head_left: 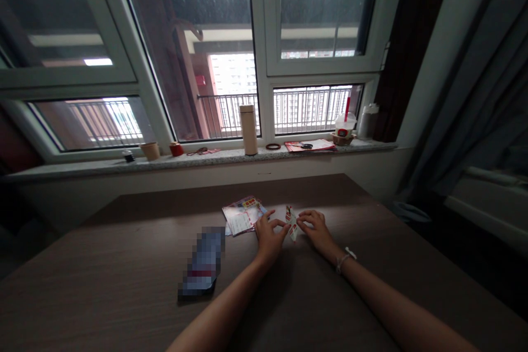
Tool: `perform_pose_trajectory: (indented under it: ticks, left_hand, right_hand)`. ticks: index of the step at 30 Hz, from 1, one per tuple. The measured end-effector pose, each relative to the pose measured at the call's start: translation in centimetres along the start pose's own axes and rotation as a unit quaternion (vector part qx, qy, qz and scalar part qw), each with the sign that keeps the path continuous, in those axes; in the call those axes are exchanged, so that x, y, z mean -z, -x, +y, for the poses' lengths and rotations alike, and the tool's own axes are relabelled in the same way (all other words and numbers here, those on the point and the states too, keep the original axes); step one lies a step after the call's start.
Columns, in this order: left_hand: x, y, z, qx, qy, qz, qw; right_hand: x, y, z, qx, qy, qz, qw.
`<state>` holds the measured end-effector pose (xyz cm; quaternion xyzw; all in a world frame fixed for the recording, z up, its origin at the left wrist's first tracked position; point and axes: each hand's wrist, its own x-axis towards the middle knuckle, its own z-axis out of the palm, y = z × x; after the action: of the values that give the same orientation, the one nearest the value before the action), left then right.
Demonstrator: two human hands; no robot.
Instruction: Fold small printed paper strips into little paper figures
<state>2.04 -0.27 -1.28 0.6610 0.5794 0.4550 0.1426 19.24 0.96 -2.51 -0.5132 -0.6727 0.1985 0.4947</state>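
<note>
A small piece of folded printed paper [291, 224], white with red marks, stands on the dark wooden table [124, 264] between my two hands. My left hand [269, 236] pinches its left side with the fingers curled. My right hand [317, 228] holds its right side, fingers bent on the table; a light band is on that wrist. Just left of my left hand lie a few colourful printed sheets [243, 215], flat on the table.
A dark phone [203, 263] lies on the table to the left. The window sill [61, 166] behind carries a tall beige flask [248, 130], small cups [150, 150], scissors on red papers [310, 146], a drink cup with a straw [345, 125] and a grey jar [368, 121]. A curtain hangs at the right.
</note>
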Motion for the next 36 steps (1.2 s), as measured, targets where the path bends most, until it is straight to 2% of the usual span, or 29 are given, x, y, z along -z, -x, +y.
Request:
perform_pose_trajectory:
  ticks: [7,20,25,30,36]
  left_hand:
    - [0.3,0.0,0.2,0.000,0.002,-0.002,1.000]
    - [0.5,0.1,0.6,0.002,0.011,-0.015,1.000]
    - [1.1,0.1,1.1,-0.002,0.035,-0.004,0.999]
    - [1.0,-0.2,0.8,0.003,0.032,-0.014,0.999]
    - [0.7,-0.2,0.6,0.002,0.029,-0.022,0.999]
  right_hand:
    - [0.2,0.3,-0.6,-0.005,0.005,-0.002,1.000]
    - [0.2,0.3,-0.9,0.006,0.009,-0.044,0.999]
    - [0.3,0.4,-1.1,-0.002,0.023,-0.037,0.999]
    - [0.2,0.4,-0.9,0.006,0.029,-0.021,0.999]
    - [0.3,0.4,-0.8,0.010,0.024,-0.035,0.999]
